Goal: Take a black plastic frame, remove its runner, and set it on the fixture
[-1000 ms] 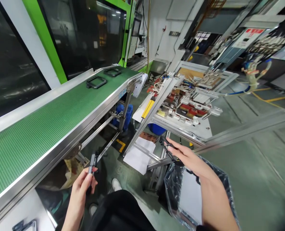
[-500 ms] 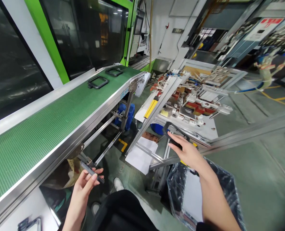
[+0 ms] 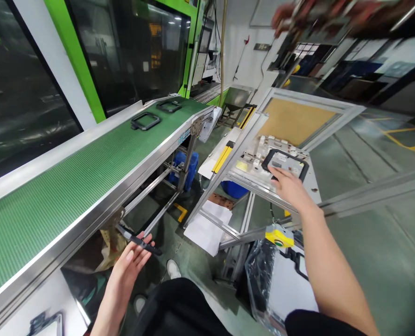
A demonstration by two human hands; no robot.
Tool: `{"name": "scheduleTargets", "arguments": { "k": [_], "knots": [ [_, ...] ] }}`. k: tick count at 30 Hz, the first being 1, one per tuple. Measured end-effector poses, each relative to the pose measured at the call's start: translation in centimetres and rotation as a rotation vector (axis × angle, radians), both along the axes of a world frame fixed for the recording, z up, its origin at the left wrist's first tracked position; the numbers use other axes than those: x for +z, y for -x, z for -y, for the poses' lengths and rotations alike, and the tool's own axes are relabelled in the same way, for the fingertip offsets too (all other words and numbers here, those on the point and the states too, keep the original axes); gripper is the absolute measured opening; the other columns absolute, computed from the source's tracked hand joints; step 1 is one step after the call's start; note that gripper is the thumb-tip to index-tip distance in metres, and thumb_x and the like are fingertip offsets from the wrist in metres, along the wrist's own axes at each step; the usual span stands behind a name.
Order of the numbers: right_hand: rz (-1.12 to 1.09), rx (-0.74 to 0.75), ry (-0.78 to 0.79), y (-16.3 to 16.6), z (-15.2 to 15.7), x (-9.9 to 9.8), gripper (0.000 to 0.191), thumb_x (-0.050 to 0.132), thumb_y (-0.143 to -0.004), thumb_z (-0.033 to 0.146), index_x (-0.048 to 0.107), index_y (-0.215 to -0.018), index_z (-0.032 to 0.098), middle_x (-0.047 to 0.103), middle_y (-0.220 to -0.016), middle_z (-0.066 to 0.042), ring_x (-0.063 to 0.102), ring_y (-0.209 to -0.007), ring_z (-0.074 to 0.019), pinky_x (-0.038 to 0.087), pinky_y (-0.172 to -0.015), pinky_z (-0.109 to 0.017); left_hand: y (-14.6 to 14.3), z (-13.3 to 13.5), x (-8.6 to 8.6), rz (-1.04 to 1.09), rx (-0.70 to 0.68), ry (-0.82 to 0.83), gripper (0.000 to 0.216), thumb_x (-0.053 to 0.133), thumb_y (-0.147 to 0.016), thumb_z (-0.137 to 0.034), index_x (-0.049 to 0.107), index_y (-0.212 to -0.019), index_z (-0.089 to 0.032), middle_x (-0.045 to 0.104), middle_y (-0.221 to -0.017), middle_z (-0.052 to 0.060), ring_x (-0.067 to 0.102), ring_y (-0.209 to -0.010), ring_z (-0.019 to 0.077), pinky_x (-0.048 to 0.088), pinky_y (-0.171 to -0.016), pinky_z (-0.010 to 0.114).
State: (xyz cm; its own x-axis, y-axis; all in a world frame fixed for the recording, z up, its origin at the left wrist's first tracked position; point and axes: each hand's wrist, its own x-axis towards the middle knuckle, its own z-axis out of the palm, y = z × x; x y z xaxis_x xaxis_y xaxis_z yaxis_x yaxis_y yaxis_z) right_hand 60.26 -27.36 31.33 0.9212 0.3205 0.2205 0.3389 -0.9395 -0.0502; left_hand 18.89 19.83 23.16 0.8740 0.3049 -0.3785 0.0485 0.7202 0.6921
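Observation:
My right hand [image 3: 288, 185] reaches forward over the white fixture table [image 3: 259, 179] and grips the near edge of a black rectangular plastic frame [image 3: 284, 163] that lies on it. My left hand [image 3: 132, 262] is low beside the conveyor, fingers loosely spread, with a thin black plastic strip [image 3: 141, 242] resting across the fingertips. Two more black frames [image 3: 145, 121] ride on the green conveyor belt [image 3: 60, 186] farther along.
A blurred robot arm tool [image 3: 315, 18] passes overhead at the top right. A yellow push-button box [image 3: 279, 236] sits on the fixture's frame. A plastic-lined bin [image 3: 277, 284] stands below my right arm. Green machine with dark windows [image 3: 123, 51] runs behind the belt.
My right hand moved forward and up from above the bin and set the black frame onto the fixture table. The robot tool lifted off the fixture. My left hand's fingers loosened around the strip.

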Motion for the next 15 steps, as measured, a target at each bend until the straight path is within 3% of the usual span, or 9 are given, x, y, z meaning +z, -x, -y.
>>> {"name": "scheduleTargets", "arguments": {
  "k": [4,7,10,13,15],
  "knots": [
    [0.005,-0.090,-0.016,-3.2,0.9,-0.3,0.060,0.038,-0.108,0.023,0.051,-0.167,0.018,0.048,-0.170,-0.012,0.042,-0.158,-0.0317,0.033,-0.131,-0.051,0.4,0.5,-0.2,0.037,-0.010,-0.001,0.070,0.095,-0.077,-0.057,0.079,-0.136,-0.023,0.066,-0.156,0.017,0.058,-0.147,0.0478,0.016,-0.139,0.068],
    [-0.022,-0.128,-0.013,-4.2,1.1,-1.5,0.062,0.032,-0.105,0.012,0.058,-0.162,0.014,0.050,-0.169,-0.013,0.041,-0.159,-0.0266,0.033,-0.132,-0.044,1.0,0.8,-0.9,0.052,0.001,0.018,0.071,0.093,-0.080,-0.056,0.075,-0.142,-0.026,0.065,-0.157,0.016,0.058,-0.148,0.0467,0.013,-0.139,0.069],
    [-0.017,-0.140,-0.005,-4.7,1.0,-2.6,0.064,0.034,-0.103,0.010,0.056,-0.163,0.008,0.048,-0.170,-0.016,0.041,-0.160,-0.0224,0.031,-0.133,-0.033,1.6,0.8,-1.3,0.085,-0.004,0.042,0.069,0.088,-0.088,-0.049,0.070,-0.150,-0.026,0.062,-0.160,0.017,0.055,-0.151,0.0449,0.014,-0.139,0.068],
    [0.018,-0.154,0.005,-5.0,0.9,-3.2,0.066,0.041,-0.100,0.010,0.054,-0.165,0.008,0.046,-0.171,-0.017,0.042,-0.160,-0.0235,0.027,-0.136,-0.033,2.0,0.5,-1.3,0.118,-0.020,0.046,0.070,0.082,-0.093,-0.041,0.061,-0.159,-0.025,0.058,-0.164,0.017,0.051,-0.156,0.0430,0.015,-0.140,0.065],
    [0.037,-0.167,0.017,-5.2,0.8,-3.4,0.067,0.044,-0.097,0.010,0.055,-0.164,0.009,0.048,-0.169,-0.019,0.045,-0.158,-0.0245,0.028,-0.136,-0.035,2.2,0.5,-1.1,0.133,-0.030,0.037,0.081,0.079,-0.096,-0.038,0.047,-0.169,-0.027,0.057,-0.165,0.017,0.050,-0.157,0.0421,0.014,-0.140,0.064]
  ]
}}
